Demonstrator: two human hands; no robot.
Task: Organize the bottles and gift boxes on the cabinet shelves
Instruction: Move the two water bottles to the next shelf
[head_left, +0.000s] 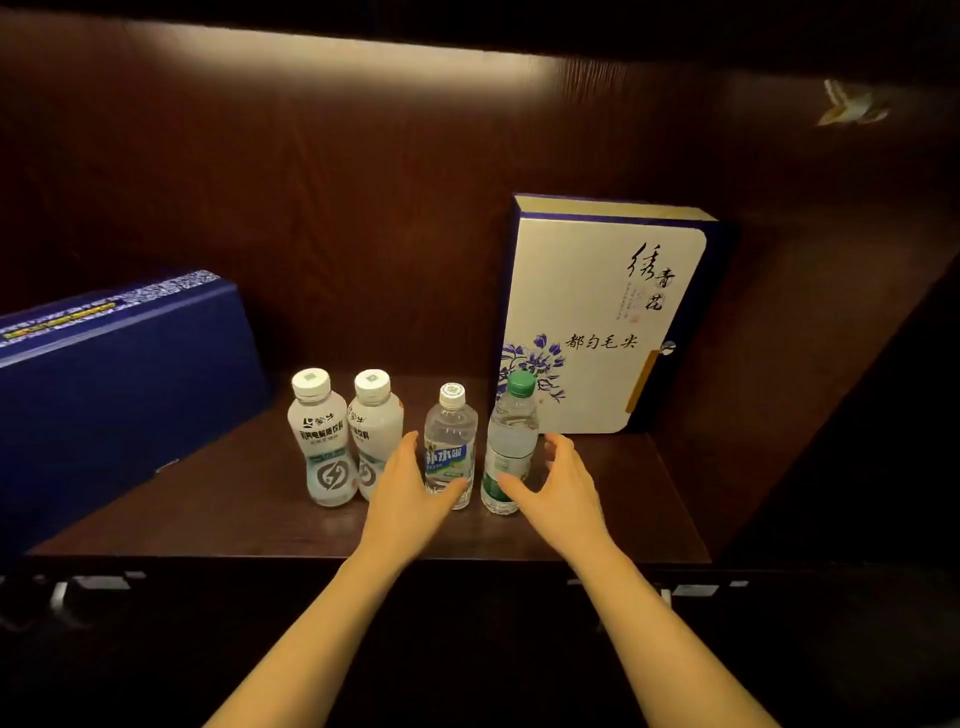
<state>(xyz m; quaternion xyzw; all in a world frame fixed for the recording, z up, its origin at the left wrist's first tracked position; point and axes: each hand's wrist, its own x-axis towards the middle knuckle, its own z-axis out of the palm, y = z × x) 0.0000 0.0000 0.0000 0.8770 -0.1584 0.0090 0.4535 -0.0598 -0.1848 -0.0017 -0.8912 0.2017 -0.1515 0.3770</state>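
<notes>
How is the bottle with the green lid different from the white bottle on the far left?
The green-lid bottle is see-through; the far-left white bottle is milky and hides what's inside. The green-lid bottle's cap is green and narrow; the white bottle's cap is white and wider. The green-lid bottle is slim and straight; the white bottle is curvier. Both stand upright on the shelf, caps on.

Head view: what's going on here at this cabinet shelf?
A person reaches both bare hands into a dark wooden cabinet shelf. The left hand cups the clear white-capped bottle with a blue label. The right hand is open around the clear green-capped bottle. Neither bottle is plainly gripped. Two white opaque bottles stand in the same row. A white gift box with blue flowers stands upright behind, and a dark blue gift box sits at the left.
</notes>
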